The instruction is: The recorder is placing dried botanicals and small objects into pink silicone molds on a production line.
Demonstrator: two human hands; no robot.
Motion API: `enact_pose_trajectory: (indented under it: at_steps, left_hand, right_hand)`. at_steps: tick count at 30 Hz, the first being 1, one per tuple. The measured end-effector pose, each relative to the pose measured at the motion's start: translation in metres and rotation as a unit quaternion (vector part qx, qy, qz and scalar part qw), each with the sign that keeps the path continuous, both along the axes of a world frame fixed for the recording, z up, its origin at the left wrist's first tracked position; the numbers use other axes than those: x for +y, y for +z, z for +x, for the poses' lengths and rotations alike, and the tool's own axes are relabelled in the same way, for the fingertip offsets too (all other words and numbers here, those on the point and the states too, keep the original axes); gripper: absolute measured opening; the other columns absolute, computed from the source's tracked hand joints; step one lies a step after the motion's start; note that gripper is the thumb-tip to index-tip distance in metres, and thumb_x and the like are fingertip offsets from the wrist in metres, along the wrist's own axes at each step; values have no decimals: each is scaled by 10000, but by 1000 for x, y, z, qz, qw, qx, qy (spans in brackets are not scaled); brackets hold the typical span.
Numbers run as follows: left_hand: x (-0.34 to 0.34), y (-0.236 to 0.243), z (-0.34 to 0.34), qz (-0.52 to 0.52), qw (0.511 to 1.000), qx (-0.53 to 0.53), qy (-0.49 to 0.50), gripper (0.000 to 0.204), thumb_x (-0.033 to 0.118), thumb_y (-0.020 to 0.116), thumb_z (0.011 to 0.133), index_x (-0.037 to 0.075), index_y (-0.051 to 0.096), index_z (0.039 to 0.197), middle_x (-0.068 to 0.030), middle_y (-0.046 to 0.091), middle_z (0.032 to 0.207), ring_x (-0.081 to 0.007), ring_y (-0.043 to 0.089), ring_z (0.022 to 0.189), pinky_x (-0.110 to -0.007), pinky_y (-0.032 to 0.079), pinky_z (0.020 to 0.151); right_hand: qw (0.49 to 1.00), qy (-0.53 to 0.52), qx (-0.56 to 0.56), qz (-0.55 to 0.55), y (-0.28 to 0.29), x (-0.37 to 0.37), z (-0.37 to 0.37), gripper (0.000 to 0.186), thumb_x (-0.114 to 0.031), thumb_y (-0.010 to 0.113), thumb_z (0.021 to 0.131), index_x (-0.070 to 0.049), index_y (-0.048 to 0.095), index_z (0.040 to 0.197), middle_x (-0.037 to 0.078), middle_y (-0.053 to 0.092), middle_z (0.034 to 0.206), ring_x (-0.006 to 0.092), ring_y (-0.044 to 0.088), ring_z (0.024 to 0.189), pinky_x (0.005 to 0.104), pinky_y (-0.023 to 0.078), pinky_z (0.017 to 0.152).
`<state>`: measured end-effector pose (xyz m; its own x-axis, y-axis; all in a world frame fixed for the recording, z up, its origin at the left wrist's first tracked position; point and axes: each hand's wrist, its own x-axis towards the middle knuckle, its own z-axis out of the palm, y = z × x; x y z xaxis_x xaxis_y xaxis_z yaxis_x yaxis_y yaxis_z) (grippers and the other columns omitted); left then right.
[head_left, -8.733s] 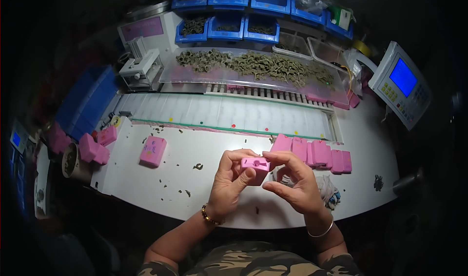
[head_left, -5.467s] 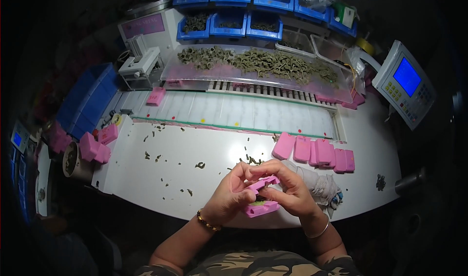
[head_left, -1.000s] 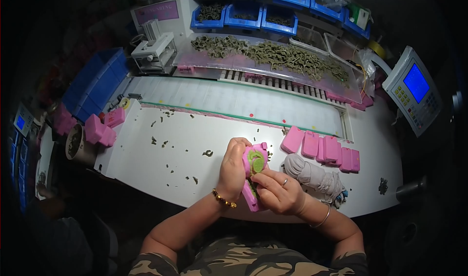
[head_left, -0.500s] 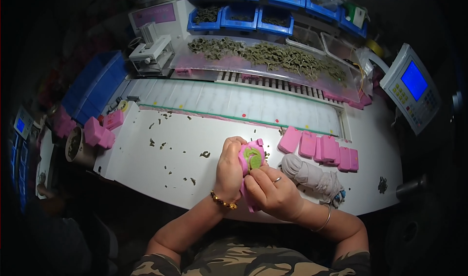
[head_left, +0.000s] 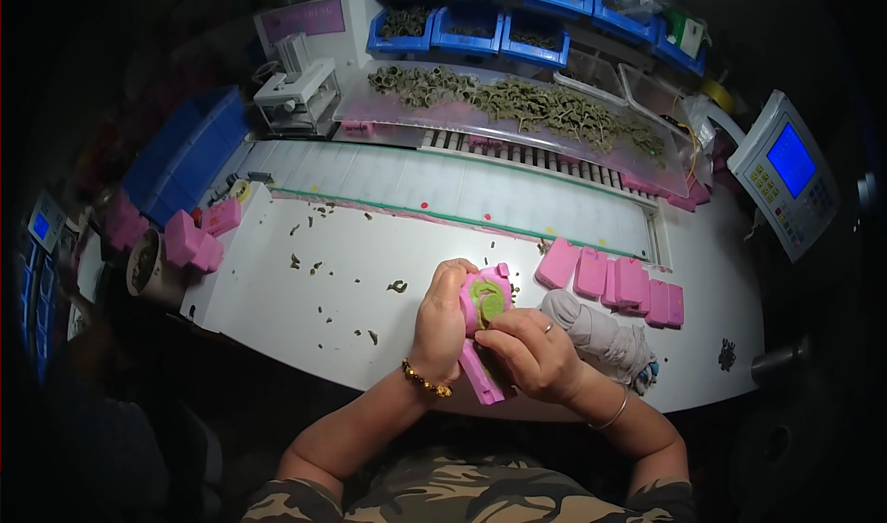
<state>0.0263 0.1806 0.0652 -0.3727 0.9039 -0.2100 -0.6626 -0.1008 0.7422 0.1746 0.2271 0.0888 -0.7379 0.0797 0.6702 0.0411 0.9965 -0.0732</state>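
In front of me, my left hand (head_left: 441,327) is wrapped round a pink rubber mould (head_left: 469,311), which is laid open. A bright green piece (head_left: 491,307), apparently wax, with a round part and curved bands, sits in its upper half. The lower flap of the mould (head_left: 482,375) hangs down towards me, below the fingers. My right hand (head_left: 536,352) is pinched closed at the lower end of the green piece. Its thumb and fingertips touch there, and they partly hide what lies between them.
Several pink mould blocks (head_left: 592,272) stand at the right, behind a grey cloth bundle (head_left: 591,332). Dark green bits (head_left: 396,285) are scattered on the white table (head_left: 277,301). Further back are a clear tray of green pieces (head_left: 545,107), blue bins (head_left: 467,30) and a control panel (head_left: 785,172).
The view has shifted slightly. The mould's lower flap has swung further open and shows more. My right hand has drawn slightly away to the right, still pinched near the green piece.
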Motion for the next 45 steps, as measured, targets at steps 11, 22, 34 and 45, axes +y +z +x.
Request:
enact_pose_trajectory:
  at_steps: [11,22,34,45]
  left_hand:
    - [-6,3,1,-30,998,59,-9,242,218,372,1034,47,544,1034,-15,547,941,-88,526,842,-244,454,786]
    - [-7,12,4,-29,999,1,-34,260,215,382,1020,31,562,1053,-8,533,1027,-84,487,921,-226,413,860]
    - [-6,18,1,11,997,-28,-69,241,221,388,1026,54,559,1055,8,529,966,-59,501,858,-216,433,798]
    - [0,27,6,26,991,133,-4,243,229,356,1047,56,526,1032,-22,537,890,-88,535,779,-223,470,750]
  right_hand:
    - [988,1,112,-109,-14,-7,-4,324,64,750,725,-4,627,1017,126,630,923,275,641,771,352,536,649]
    - [977,-17,148,-155,-13,-13,0,362,103,763,723,-47,596,1007,97,630,903,210,614,759,304,487,607]
    - [948,-62,197,-243,-4,-23,-3,342,97,778,725,-27,623,1004,107,651,913,235,639,761,315,522,630]
    - [997,-12,61,-42,10,-7,9,157,-21,681,706,14,648,855,133,648,950,281,655,848,354,567,705]
